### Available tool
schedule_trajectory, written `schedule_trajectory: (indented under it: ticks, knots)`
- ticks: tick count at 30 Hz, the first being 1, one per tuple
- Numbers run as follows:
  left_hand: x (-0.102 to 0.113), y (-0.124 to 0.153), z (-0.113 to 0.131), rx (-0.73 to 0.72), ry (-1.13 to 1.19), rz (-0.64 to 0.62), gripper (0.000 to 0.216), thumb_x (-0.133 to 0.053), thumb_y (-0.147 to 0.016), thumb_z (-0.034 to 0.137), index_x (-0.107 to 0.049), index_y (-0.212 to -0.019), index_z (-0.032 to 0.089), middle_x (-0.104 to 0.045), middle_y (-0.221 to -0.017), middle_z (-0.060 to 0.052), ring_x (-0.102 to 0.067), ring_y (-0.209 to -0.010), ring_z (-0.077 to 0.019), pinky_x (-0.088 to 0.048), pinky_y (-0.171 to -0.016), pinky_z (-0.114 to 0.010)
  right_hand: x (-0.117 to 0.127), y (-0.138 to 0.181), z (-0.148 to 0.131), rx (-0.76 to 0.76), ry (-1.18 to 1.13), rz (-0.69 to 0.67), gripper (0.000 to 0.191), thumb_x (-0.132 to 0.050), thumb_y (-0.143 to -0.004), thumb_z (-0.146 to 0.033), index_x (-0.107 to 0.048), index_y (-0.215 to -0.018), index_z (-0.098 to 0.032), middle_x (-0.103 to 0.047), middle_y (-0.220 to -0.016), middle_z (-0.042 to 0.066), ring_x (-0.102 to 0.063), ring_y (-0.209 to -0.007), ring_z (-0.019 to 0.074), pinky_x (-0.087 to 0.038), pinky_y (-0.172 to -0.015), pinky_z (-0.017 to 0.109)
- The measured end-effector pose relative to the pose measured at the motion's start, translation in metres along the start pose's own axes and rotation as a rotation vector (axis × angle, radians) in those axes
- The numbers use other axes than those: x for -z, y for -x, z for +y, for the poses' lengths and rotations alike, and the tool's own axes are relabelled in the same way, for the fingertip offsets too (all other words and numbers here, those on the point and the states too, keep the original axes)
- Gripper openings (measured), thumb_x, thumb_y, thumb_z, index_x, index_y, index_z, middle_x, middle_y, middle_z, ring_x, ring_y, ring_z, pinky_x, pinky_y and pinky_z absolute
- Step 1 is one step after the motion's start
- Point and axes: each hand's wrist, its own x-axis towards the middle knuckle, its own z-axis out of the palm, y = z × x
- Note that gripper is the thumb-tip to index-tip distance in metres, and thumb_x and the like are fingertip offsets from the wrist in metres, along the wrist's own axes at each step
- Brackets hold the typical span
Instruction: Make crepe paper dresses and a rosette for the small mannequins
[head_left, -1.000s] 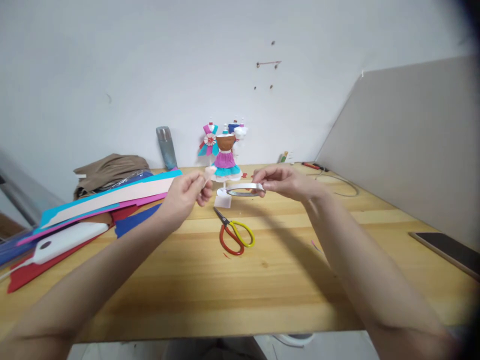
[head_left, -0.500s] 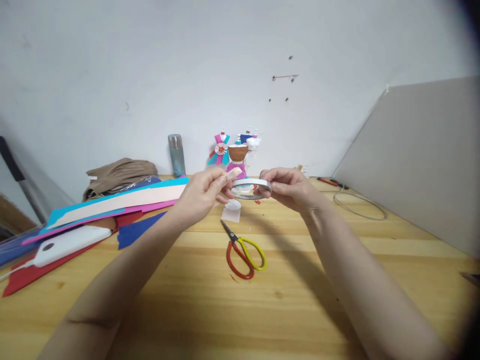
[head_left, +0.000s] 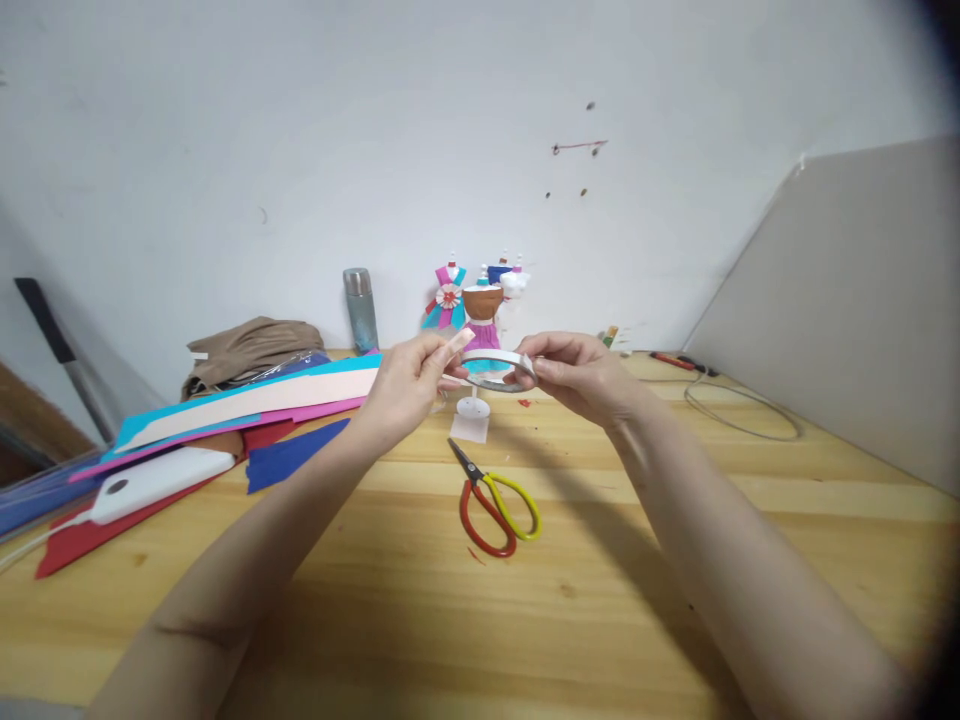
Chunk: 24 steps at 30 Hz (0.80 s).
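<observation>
My right hand [head_left: 577, 375] pinches a thin white roll of tape [head_left: 496, 367], held flat above the wooden table [head_left: 675, 560]. My left hand [head_left: 412, 385] meets the roll's left side, thumb and forefinger closed on its edge, with a small pale piece at the fingertips. Below both hands lie scissors [head_left: 495, 500] with one red and one yellow handle, blades pointing away from me. Just behind the roll stands a small dress-form doll [head_left: 481, 318] in a brown top and purple skirt on a white base [head_left: 472, 410].
Coloured foam sheets [head_left: 247, 405] and a white device [head_left: 161, 480] lie at the left, with a tan cloth bundle [head_left: 251, 345] and grey bottle [head_left: 360, 308] behind. More small dress models [head_left: 448, 297] stand by the wall. A wire loop [head_left: 739, 410] and grey panel [head_left: 855, 300] are at right.
My left hand has moved right from a gap away and now touches the tape roll. My view has shifted left; the phone at the right edge is out of sight.
</observation>
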Motion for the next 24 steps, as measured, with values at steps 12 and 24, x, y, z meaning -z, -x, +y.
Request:
schedule_trajectory:
  ticks: [12,24]
  knots:
    - [0.003,-0.006,-0.009,0.02,-0.103,-0.023,0.045,-0.056,-0.091,0.056,-0.064,-0.076,0.014,-0.069,-0.081,-0.006,-0.07,-0.078,-0.0182,-0.06,-0.075,-0.03,-0.007,0.0,-0.006,0.018,0.014,0.015,0.029,-0.089,-0.062,-0.047,-0.075,-0.075,-0.025,-0.064,-0.062,-0.002,-0.058,-0.064,0.0148,-0.049,-0.068,0.032]
    - [0.007,-0.001,0.004,0.113,-0.01,-0.065,0.041,-0.065,-0.086,0.051,-0.065,-0.073,0.013,-0.066,-0.064,-0.005,-0.065,-0.059,-0.0144,-0.054,-0.06,-0.025,0.001,0.0,-0.003,-0.004,0.016,0.037,0.033,-0.089,-0.06,-0.051,-0.074,-0.076,-0.027,-0.061,-0.061,-0.001,-0.058,-0.064,0.0165,-0.05,-0.07,0.036]
